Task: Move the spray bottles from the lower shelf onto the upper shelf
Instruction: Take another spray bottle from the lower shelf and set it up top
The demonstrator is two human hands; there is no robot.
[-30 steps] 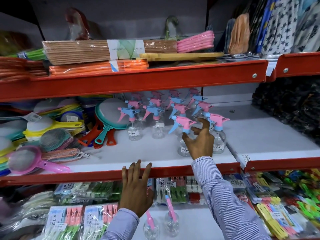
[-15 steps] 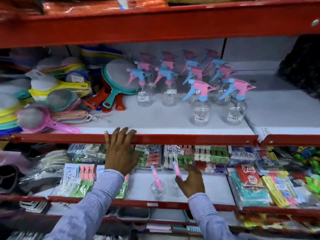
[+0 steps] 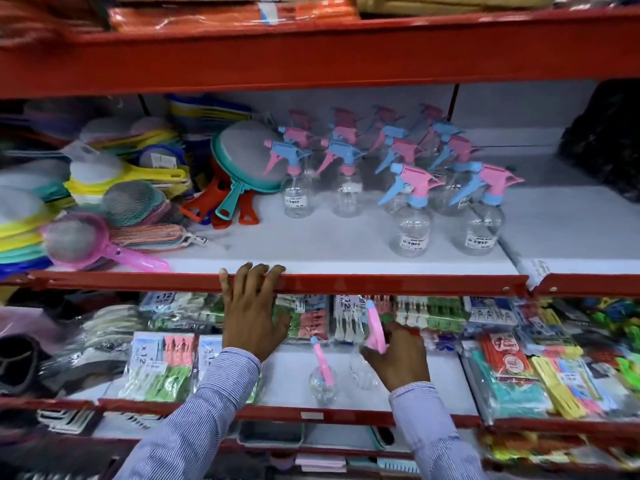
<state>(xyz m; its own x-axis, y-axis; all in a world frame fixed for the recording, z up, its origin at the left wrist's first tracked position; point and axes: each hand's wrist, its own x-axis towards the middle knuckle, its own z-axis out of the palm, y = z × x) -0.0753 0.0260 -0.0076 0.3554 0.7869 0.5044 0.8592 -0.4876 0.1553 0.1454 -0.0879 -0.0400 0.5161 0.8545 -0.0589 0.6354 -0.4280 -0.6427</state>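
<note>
Two clear spray bottles stand on the lower white shelf [image 3: 287, 379]. My right hand [image 3: 394, 358] is closed around the pink trigger head of the right bottle [image 3: 375, 327]. The left bottle [image 3: 322, 375], with a pink and blue head, stands free just beside it. My left hand [image 3: 254, 317] rests flat against the red front rail of the upper shelf [image 3: 381, 284], fingertips hooked over its edge. Several clear spray bottles [image 3: 412, 209] with pink and blue heads stand in rows on the upper shelf, right of centre.
Plastic strainers and paddles [image 3: 114, 199] crowd the upper shelf's left side. Packs of clothes pegs [image 3: 162, 365] and bagged goods [image 3: 519, 368] flank the bottles on the lower shelf. A red beam [image 3: 311, 53] runs overhead. White shelf surface [image 3: 311, 244] shows in front of the upper bottles.
My right hand came down from the upper shelf's bottles to the lower shelf and closed on a bottle's trigger head. The view tilted downward. My left hand stayed on the rail.
</note>
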